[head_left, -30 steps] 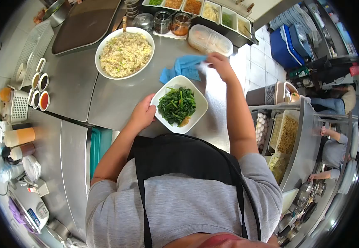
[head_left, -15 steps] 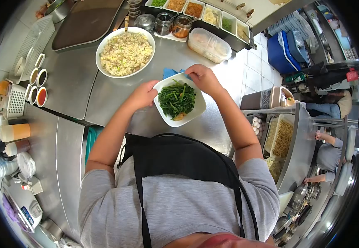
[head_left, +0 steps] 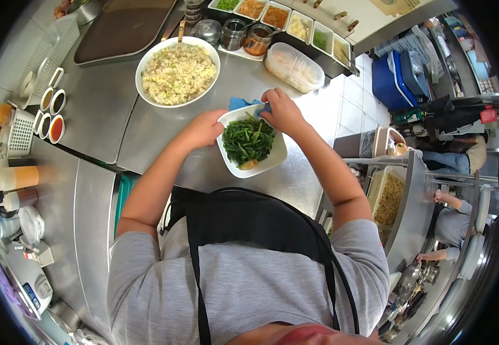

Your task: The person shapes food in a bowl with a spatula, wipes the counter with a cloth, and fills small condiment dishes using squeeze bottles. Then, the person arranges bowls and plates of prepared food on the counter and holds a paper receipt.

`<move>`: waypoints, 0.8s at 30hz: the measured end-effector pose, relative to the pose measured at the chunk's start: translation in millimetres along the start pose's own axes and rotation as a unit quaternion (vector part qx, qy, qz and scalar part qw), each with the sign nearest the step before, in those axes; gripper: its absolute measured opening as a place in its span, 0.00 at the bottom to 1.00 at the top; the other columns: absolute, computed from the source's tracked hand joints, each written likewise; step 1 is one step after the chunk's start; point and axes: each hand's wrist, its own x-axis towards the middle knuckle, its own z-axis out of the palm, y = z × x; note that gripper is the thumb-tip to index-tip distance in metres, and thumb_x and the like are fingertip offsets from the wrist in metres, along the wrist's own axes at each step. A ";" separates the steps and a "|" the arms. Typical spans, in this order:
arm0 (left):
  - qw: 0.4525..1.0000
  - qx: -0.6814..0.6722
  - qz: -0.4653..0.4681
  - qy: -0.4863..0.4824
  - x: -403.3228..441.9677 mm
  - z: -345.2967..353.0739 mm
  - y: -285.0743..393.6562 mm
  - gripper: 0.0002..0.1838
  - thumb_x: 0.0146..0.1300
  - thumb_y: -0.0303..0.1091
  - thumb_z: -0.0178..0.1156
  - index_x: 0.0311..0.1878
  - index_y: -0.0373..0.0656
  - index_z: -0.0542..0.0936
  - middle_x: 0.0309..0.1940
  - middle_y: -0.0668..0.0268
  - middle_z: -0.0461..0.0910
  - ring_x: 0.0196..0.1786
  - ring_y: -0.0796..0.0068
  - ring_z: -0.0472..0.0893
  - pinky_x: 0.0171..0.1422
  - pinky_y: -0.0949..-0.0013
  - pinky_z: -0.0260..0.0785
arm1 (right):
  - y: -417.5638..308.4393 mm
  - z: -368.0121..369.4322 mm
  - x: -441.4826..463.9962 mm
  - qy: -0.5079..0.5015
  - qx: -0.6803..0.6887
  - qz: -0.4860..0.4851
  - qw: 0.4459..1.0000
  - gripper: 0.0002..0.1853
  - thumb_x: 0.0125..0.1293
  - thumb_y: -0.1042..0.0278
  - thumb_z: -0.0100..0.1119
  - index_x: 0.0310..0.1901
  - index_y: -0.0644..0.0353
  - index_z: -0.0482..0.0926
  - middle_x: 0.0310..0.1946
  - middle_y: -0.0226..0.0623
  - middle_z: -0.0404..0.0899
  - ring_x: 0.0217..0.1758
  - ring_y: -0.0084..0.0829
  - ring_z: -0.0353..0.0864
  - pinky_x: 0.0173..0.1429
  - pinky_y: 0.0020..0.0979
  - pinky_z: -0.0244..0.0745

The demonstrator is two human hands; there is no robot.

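Note:
A white square bowl [head_left: 276, 153] of cooked leafy greens [head_left: 248, 140] is held over the steel counter in front of me. My left hand [head_left: 206, 130] is closed on the bowl's left rim, thumb at the edge. At the upper right rim, my right hand [head_left: 282, 110] pinches a blue cloth [head_left: 241, 103]. Part of this cloth folds over the rim under my fingertips, and the rest shows behind the bowl. Beyond my left hand stands a large white bowl of fried rice [head_left: 179, 75] with a handled utensil stuck in it.
Two dark-filled jars [head_left: 257, 39] and a lidded plastic tub [head_left: 294, 67] stand at the back, below a row of topping containers [head_left: 275, 15]. Small sauce cups [head_left: 57, 129] and a brown tray [head_left: 124, 31] are on the left. At right, a co-worker's arm [head_left: 450, 199] shows near some pans.
My right fingers have moved slightly, and blue cloth now shows over the bowl's inner rim beneath them. My left hand keeps its hold. The whole view has shifted a little.

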 end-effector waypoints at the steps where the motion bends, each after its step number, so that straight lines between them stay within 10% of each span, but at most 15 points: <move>1: 1.000 0.003 0.001 0.001 0.1 0.2 -0.1 0.22 0.50 0.24 0.40 0.50 0.42 0.71 0.25 0.67 0.76 0.17 0.81 0.71 0.22 0.77 0.66 | -2.0 1.2 0.4 0.002 -0.011 0.030 0.999 0.14 0.46 0.73 0.60 0.36 0.58 0.69 0.31 0.40 0.70 0.36 0.42 0.72 0.40 0.37 0.69; 8: 0.996 -0.046 -0.044 0.059 0.6 12.3 -18.3 0.20 0.52 0.25 0.40 0.49 0.41 0.70 0.26 0.68 0.75 0.19 0.82 0.71 0.22 0.77 0.66 | 28.4 2.6 -3.1 0.175 0.229 0.208 0.935 0.04 0.51 0.73 0.56 0.29 0.62 0.76 0.27 0.38 0.77 0.29 0.28 0.76 0.34 0.26 0.72; 16: 0.999 0.019 -0.027 0.041 5.4 6.9 4.0 0.20 0.52 0.25 0.41 0.49 0.41 0.71 0.24 0.67 0.76 0.18 0.82 0.71 0.21 0.77 0.65 | 3.0 6.8 24.6 0.123 0.051 -0.247 0.960 0.04 0.46 0.72 0.59 0.25 0.56 0.75 0.28 0.34 0.75 0.31 0.38 0.74 0.35 0.35 0.69; 24: 0.996 -0.052 -0.007 0.071 4.9 13.0 -17.8 0.19 0.51 0.25 0.41 0.48 0.37 0.70 0.23 0.64 0.76 0.16 0.79 0.72 0.20 0.75 0.66 | 14.7 7.0 0.6 0.039 0.091 0.061 0.993 0.07 0.52 0.67 0.57 0.33 0.58 0.75 0.27 0.39 0.76 0.31 0.41 0.76 0.37 0.35 0.70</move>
